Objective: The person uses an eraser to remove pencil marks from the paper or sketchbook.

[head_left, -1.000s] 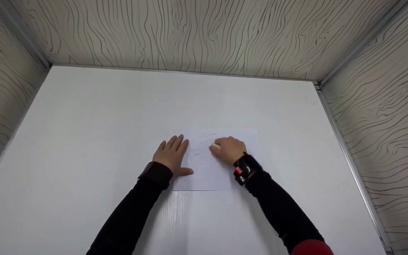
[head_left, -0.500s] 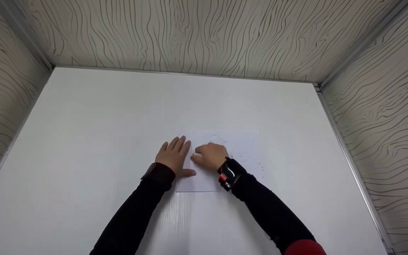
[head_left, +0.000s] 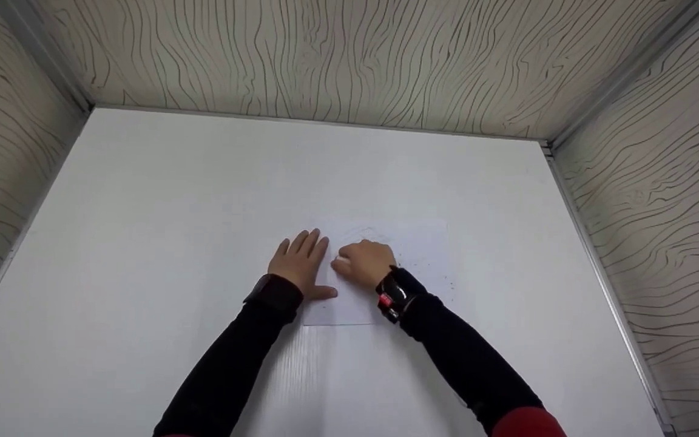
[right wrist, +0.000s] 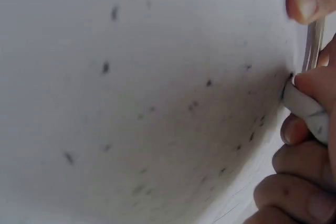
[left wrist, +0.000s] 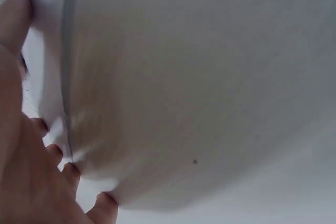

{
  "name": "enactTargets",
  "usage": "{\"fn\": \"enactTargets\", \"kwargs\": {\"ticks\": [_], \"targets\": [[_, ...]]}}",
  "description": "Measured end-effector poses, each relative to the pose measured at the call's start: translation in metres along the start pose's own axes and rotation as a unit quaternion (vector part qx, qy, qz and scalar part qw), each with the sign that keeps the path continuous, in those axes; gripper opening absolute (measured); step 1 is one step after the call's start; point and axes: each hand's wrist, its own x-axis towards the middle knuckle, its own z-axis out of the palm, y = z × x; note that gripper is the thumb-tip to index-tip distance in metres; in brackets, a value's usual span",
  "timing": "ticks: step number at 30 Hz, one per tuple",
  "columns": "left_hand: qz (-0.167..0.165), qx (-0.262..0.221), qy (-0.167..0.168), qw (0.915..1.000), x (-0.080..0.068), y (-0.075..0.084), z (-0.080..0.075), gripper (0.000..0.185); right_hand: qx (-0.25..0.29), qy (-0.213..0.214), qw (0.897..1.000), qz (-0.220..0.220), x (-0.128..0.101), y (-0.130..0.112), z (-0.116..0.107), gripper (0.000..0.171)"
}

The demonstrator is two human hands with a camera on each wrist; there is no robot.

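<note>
Rests the left hand (head_left: 297,267) wide and flat across the left edge of a white sheet of paper (head_left: 349,312), with fingers pointing away and thumb stretched out sideways over the sheet. Pinches a small white eraser (right wrist: 304,106), marked with dark smudges, between the thumb and fingers of the right hand (head_left: 369,262), with the remaining fingers curled in. Holds it over the left part of the paper, just beside the left hand. Cannot tell for sure about contact between eraser tip and paper. Shows faint pencil lines (head_left: 364,232) just beyond the right hand, near the far edge of the sheet, and dark specks (right wrist: 106,67) scattered over its right part. Has the paper laid flat on a white surface (head_left: 143,243). Wears black sleeves (head_left: 216,370) and a dark band (head_left: 275,296) on each wrist. Faces a back wall (head_left: 325,60) patterned with wavy wood-grain lines.
</note>
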Motion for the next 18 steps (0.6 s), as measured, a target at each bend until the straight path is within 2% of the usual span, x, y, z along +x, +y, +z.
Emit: {"fn": "enactTargets", "kwargs": {"ticks": [4,7,10,14,18], "targets": [[-0.001,-0.001,-0.009,1.0000,-0.003,0.001,-0.004,0.105,-0.017,0.041,0.997,0.063,-0.006,0.025,-0.004,0.043],[-0.007,0.004,-0.011,0.9999,-0.009,0.003,-0.009,0.105,-0.045,0.074,0.993,0.079,-0.008,0.039,-0.004,0.039],[-0.013,0.005,-0.012,0.9998,-0.014,0.006,-0.013,0.104,-0.044,0.082,0.994,0.060,-0.006,0.039,0.000,0.042],[-0.007,0.005,-0.003,1.0000,-0.016,0.008,-0.014,0.104,-0.020,0.072,0.997,0.022,-0.001,0.023,0.006,0.045],[0.013,-0.004,0.022,0.9997,-0.011,0.007,-0.011,0.104,-0.006,0.083,0.996,0.022,-0.002,0.007,0.009,0.040]]}}
